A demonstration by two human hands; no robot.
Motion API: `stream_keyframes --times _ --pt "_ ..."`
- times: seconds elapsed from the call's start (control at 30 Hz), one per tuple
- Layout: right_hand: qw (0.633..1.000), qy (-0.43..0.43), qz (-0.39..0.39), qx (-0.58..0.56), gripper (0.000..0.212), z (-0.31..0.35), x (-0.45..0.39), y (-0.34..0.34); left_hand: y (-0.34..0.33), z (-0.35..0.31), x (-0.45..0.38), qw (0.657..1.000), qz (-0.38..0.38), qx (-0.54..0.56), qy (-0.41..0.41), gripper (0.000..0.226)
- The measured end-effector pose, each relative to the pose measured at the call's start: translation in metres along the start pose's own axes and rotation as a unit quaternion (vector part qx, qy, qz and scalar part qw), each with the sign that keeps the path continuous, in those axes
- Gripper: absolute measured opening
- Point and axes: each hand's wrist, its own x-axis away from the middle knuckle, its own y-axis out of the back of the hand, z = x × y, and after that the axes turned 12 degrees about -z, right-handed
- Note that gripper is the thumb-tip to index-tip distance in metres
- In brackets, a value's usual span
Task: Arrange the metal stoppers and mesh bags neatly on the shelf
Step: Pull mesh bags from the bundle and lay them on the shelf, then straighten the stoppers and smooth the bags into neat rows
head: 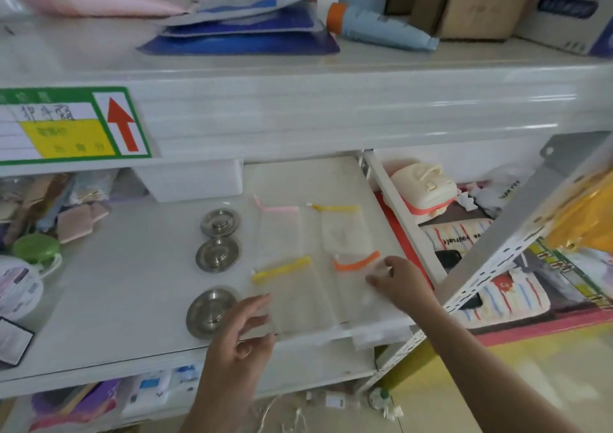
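The right hand, right of centre in the frame, rests its fingertips on the orange-trimmed mesh bag, pressing or pinching its edge; which of the two, I cannot tell. The left hand, at lower centre, hangs loose with fingers spread, holding nothing, just beside the yellow-trimmed mesh bag and the nearest metal stopper. Behind these lie a pink-trimmed mesh bag and a second yellow-trimmed one, making two rows of two. Two more metal stoppers continue the column toward the back of the white shelf. The arranging looks nearly finished; the next move likely calls for squaring the orange-trimmed bag with its neighbour.
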Motion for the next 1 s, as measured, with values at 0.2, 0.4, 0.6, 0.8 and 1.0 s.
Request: stream_keyframes --times 0.2,0.4,0.6,0.8,1.0 --pt "0.990 0.038 -0.059 0.124 0.068 0.003 0.010 -0.006 0.021 0.026 -0.006 0.960 -0.073 -0.222 -0.152 0.043" --pt "0.944 0.293 -0.152 0.013 0.027 0.078 0.007 -0.014 0.047 0.059 -0.009 0.865 -0.085 -0.448 -0.207 0.061" --pt "0.892 0.440 0.089 0.046 0.043 0.182 0.002 -0.111 0.054 0.079 -0.004 0.848 -0.036 -0.503 -0.161 0.068" --pt "0.864 0.458 0.129 0.165 0.059 0.232 -0.009 -0.170 0.056 0.076 -0.004 0.851 -0.032 -0.501 -0.153 0.059" --pt "0.841 0.467 0.155 0.225 0.071 0.245 -0.035 -0.191 0.057 0.079 -0.004 0.865 -0.049 -0.479 -0.143 0.066"
